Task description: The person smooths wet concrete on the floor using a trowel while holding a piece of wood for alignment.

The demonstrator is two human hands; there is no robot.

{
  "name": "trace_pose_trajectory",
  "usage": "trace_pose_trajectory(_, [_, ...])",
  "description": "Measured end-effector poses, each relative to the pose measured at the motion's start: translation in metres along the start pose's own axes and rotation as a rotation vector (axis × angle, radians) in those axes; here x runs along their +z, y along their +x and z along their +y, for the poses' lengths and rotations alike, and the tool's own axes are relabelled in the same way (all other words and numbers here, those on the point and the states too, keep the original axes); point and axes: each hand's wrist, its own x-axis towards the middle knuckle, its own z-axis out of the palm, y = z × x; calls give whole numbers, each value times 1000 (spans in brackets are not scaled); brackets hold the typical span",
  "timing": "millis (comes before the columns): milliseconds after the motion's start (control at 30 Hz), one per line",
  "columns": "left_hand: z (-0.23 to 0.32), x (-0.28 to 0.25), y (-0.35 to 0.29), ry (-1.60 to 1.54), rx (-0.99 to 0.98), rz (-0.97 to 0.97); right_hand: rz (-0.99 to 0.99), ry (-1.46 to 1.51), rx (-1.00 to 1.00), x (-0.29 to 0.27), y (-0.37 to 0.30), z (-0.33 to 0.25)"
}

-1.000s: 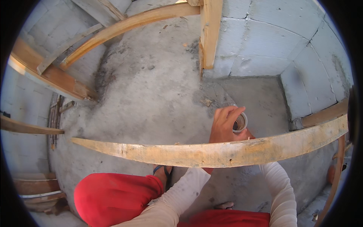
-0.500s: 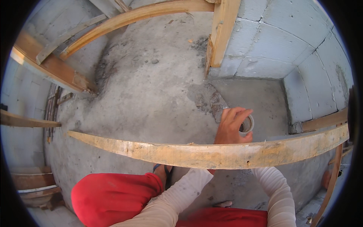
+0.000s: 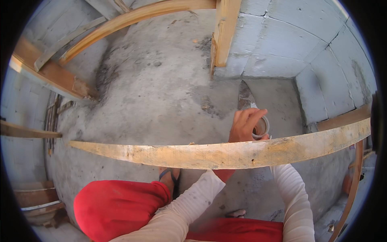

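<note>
My left hand (image 3: 242, 124) reaches beyond the wooden plank, its fingers curled around the rim of a round, pale tube-like piece (image 3: 266, 126) with a brownish inside. I cannot tell whether this is a cup or a pipe end. Just past the fingers lies a trowel (image 3: 245, 98), its cement-smeared blade pointing away over the grey floor; its handle disappears behind my left hand. My right forearm (image 3: 290, 187), in a pale sleeve, passes below the plank, which hides nearly all of my right hand. A fingertip by the tube's near rim may belong to either hand.
The bowed wooden plank (image 3: 189, 156) crosses between me and the work spot. Grey block walls (image 3: 278, 44) form a corner at the right, with a wooden post (image 3: 226, 34) beside them. Timber framing (image 3: 48, 70) stands at the left. My sandalled foot (image 3: 171, 176) is below the plank.
The trowel blade has swung rightward and away, from beside my left hand to beyond it. My left hand stays around the round piece. The whole view has shifted slightly.
</note>
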Motion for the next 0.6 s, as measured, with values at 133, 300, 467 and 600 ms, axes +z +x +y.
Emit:
trace_pose_trajectory(133, [0,1,5,34,62,-17,25,6,16,-9,-10,13])
trace_pose_trajectory(300, [6,3,8,70,87,0,29,8,18,-8,-11,20])
trace_pose_trajectory(467, [3,7,6,100,113,-2,-36,-5,-39,25,-9,10])
trace_pose_trajectory(600, [2,6,1,114,96,-13,-37,-9,-32,21,-12,15])
